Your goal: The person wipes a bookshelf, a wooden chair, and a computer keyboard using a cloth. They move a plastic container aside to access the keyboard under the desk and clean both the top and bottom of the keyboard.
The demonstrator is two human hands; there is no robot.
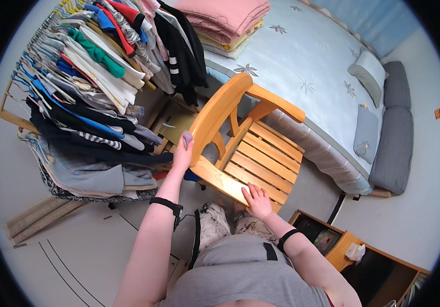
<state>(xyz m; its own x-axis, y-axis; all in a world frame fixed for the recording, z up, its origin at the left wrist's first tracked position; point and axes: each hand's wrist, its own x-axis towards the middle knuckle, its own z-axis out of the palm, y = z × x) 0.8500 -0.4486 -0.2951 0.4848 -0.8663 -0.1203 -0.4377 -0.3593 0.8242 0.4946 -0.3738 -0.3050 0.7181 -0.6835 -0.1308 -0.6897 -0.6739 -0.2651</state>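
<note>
A wooden armchair (220,107) with a slatted seat (266,157) stands tilted in the view before me. My left hand (182,153) is at the lower end of its curved backrest, with a small mauve cloth (187,140) in its fingers, pressed against the wood. Part of the cloth is hidden by the hand. On the near armrest (220,180) lies my right hand (258,201), fingers spread, nothing visible in it. The far armrest (277,103) points toward the bed.
A bed (297,50) with folded pink quilts (224,19) lies beyond the chair. Left of it hangs a rack of clothes (97,76) on hangers. A wooden cabinet (339,249) stands at my right, with a tissue pack (355,252) on it. Wooden boards (43,218) lean at the left.
</note>
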